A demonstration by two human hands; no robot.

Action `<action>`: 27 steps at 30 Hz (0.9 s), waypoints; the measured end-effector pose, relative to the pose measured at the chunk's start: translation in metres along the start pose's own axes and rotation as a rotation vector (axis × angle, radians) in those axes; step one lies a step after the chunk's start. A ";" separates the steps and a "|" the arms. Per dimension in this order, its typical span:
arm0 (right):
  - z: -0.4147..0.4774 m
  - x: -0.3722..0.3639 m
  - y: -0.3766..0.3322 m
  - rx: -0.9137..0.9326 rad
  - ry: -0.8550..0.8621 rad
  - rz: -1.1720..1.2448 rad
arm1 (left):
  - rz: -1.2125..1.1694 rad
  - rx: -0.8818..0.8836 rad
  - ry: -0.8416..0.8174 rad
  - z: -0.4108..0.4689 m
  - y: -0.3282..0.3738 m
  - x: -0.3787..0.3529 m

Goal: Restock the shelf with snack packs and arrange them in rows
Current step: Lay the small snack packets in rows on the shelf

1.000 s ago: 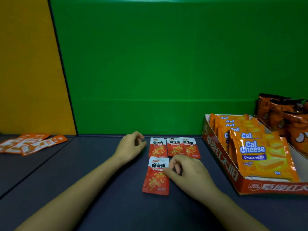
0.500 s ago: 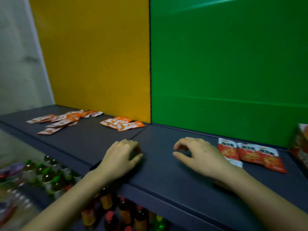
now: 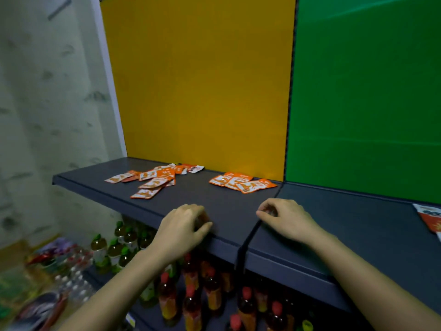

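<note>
On the dark grey shelf (image 3: 222, 206) lie two loose groups of orange snack packs: a scattered pile (image 3: 155, 180) at the back left and a small overlapping cluster (image 3: 242, 182) near the seam under the yellow panel. One red pack (image 3: 430, 217) shows at the right edge. My left hand (image 3: 183, 228) hovers over the shelf's front edge, fingers curled, holding nothing. My right hand (image 3: 286, 219) rests near the seam with thumb and fingers loosely pinched; nothing is visibly held.
Below the shelf stand several bottles with red caps (image 3: 191, 299) and green caps (image 3: 114, 247). A yellow panel (image 3: 202, 80) and a green panel (image 3: 362, 91) back the shelf. A pale wall (image 3: 47, 115) lies to the left.
The view has swung left, away from the red packs and the wafer box. Both hands left the red packs and moved left along the shelf toward the orange packs.
</note>
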State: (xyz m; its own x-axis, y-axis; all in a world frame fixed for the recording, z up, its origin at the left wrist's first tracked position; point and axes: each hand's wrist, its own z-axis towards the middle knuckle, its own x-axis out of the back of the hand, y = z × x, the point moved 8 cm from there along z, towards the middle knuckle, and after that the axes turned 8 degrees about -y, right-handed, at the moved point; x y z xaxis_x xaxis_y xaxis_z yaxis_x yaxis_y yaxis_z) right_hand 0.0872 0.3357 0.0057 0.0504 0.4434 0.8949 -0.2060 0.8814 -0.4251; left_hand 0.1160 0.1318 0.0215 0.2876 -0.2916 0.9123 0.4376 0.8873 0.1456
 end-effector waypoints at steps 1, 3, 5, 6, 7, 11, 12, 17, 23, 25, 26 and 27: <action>0.006 -0.005 -0.003 -0.034 0.015 0.007 | -0.004 -0.004 0.002 0.002 -0.009 0.002; 0.017 -0.015 -0.008 -0.101 0.031 0.010 | -0.029 -0.002 0.011 0.006 -0.026 0.004; 0.029 -0.021 -0.009 -0.172 0.026 0.005 | -0.052 0.001 -0.003 0.014 -0.042 0.005; 0.035 -0.023 -0.008 -0.207 0.022 -0.001 | -0.059 0.006 -0.018 0.020 -0.050 0.004; 0.042 -0.023 -0.006 -0.239 0.022 -0.010 | -0.064 0.011 -0.031 0.026 -0.056 0.002; 0.072 -0.020 0.011 -0.368 0.024 -0.047 | -0.083 0.033 -0.060 0.061 -0.076 -0.009; 0.079 -0.020 0.016 -0.395 0.018 -0.052 | -0.094 0.045 -0.068 0.071 -0.080 -0.013; 0.115 -0.015 0.036 -0.485 0.023 -0.093 | -0.120 0.105 -0.127 0.132 -0.095 -0.037; 0.146 -0.015 0.053 -0.609 0.063 -0.168 | -0.203 0.250 -0.387 0.196 -0.100 -0.089; 0.152 -0.014 0.056 -0.659 0.073 -0.172 | -0.232 0.264 -0.450 0.214 -0.093 -0.108; 0.154 -0.015 0.056 -0.680 0.072 -0.177 | -0.234 0.269 -0.465 0.222 -0.089 -0.115; 0.157 -0.015 0.056 -0.697 0.071 -0.185 | -0.227 0.271 -0.465 0.230 -0.085 -0.121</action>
State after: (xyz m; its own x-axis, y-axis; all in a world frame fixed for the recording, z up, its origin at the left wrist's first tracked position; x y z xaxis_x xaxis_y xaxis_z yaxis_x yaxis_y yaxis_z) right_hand -0.0787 0.3530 -0.0098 0.0925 0.2659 0.9596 0.4821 0.8312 -0.2768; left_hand -0.1521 0.1741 -0.0134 -0.2190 -0.3524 0.9099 0.1934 0.8983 0.3944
